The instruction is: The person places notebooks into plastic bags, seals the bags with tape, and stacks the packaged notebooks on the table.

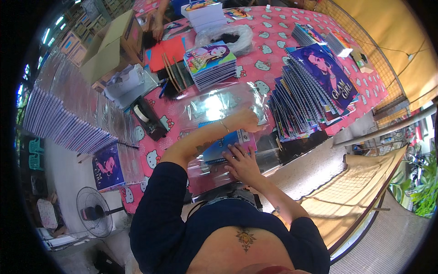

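A spiral notebook [218, 149] with a blue and pink cover lies in front of me, with clear plastic film [196, 107] under and around it. My right hand [242, 163] rests flat on its near part, fingers spread. Reaching across above the notebook, my left hand [246, 120] is closed at the film's right side and seems to pinch its edge; the fingertips are partly hidden. To the right leans a fanned pile of spiral notebooks [299, 98], topped by a purple-covered notebook [324, 77].
On the pink-clothed table stand a tape dispenser [148, 118], a notebook stack [210, 64], an open cardboard box [116, 50] and a tall plastic-wrapped notebook stack [68, 109]. A fan [94, 212] is at lower left. Another person's hand [158, 31] shows at the far side.
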A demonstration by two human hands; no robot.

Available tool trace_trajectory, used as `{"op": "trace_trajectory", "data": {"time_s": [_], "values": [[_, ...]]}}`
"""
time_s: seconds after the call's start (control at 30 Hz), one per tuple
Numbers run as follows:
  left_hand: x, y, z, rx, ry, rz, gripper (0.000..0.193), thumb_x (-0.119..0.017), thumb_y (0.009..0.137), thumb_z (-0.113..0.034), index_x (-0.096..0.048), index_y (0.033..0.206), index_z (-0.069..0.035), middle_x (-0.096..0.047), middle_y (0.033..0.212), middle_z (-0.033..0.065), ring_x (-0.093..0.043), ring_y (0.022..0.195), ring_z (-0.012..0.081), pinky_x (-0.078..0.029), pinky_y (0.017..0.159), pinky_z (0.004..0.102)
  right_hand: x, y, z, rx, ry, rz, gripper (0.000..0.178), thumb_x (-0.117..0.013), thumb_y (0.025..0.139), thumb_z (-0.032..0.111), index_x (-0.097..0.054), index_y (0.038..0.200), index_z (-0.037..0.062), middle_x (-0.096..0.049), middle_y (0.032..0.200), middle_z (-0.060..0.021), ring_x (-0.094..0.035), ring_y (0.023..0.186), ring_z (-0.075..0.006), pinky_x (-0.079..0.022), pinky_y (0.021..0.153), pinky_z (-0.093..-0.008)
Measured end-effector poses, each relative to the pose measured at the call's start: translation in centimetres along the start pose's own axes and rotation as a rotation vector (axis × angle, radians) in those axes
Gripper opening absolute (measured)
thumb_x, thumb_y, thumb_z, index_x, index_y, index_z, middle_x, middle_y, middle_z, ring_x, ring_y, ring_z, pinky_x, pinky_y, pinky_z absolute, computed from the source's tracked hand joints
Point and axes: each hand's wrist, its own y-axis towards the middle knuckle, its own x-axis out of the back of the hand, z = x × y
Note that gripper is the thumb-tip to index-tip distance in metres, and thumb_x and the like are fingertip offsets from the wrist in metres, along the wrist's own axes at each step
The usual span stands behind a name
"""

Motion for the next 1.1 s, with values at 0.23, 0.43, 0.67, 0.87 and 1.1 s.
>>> {"op": "trace_trajectory", "data": {"time_s": [0.23, 0.43, 0.67, 0.87, 1.1], "values": [[0.4, 0.4, 0.3, -0.077, 0.121, 0.007, 0.072, -0.028, 0.096, -0.059, -0.075, 0.083, -0.005, -0.07, 0.089, 0.0182, -0.063, 0.1, 0.0384, -0.04, 0.091, 0.0622, 0.4, 0.1, 0.5, -0.013, -0.023, -0.002, 0.048, -0.062, 0.087, 0.037, -0.052, 0.13, 0.0191, -0.044, 0.142, -0.0085, -0.038, 0.135, -0.0281, -0.028, 0.104, -0.0631], [0.1, -2.2, 8.3, 0.185, 0.105, -0.454, 0.03, -0.056, 0.085, -0.032, -0.072, 0.085, -0.007, -0.068, 0.082, 0.0169, -0.069, 0.074, 0.0322, -0.053, 0.054, 0.0438, 0.0, -0.1, 0.4, -0.04, 0.002, 0.012, 0.048, -0.063, 0.087, 0.036, -0.052, 0.131, 0.0195, -0.044, 0.143, -0.0078, -0.036, 0.136, -0.028, -0.026, 0.107, -0.0619], [-2.4, -7.0, 12.4, 0.294, 0.077, -0.648, 0.02, -0.064, 0.082, -0.02, -0.066, 0.094, -0.005, -0.061, 0.099, 0.0134, -0.056, 0.103, 0.0328, -0.04, 0.094, 0.0473, -0.4, -0.3, 0.6, -0.027, 0.006, 0.005, 0.048, -0.063, 0.087, 0.035, -0.051, 0.131, 0.0205, -0.043, 0.143, -0.0078, -0.036, 0.136, -0.0281, -0.024, 0.108, -0.0621], [0.2, -8.9, 11.0, 0.432, 0.029, -0.791, 0.026, -0.067, 0.084, -0.025, -0.064, 0.098, -0.003, -0.058, 0.103, 0.0151, -0.054, 0.107, 0.0325, -0.042, 0.089, 0.0473, 0.0, -0.3, 0.5, -0.026, 0.015, 0.021, 0.051, -0.064, 0.086, 0.034, -0.05, 0.133, 0.0207, -0.042, 0.144, -0.0083, -0.035, 0.137, -0.029, -0.023, 0.109, -0.0623], [-1.5, -8.5, 12.6, 0.502, 0.094, -0.837, 0.021, -0.066, 0.082, -0.024, -0.06, 0.093, -0.007, -0.057, 0.104, 0.0117, -0.055, 0.102, 0.0312, -0.042, 0.082, 0.0461, -0.5, -0.7, 0.1, 0.013, 0.032, -0.007, 0.052, -0.064, 0.086, 0.032, -0.049, 0.134, 0.02, -0.042, 0.143, -0.0091, -0.034, 0.137, -0.0304, -0.022, 0.108, -0.0635]]}}
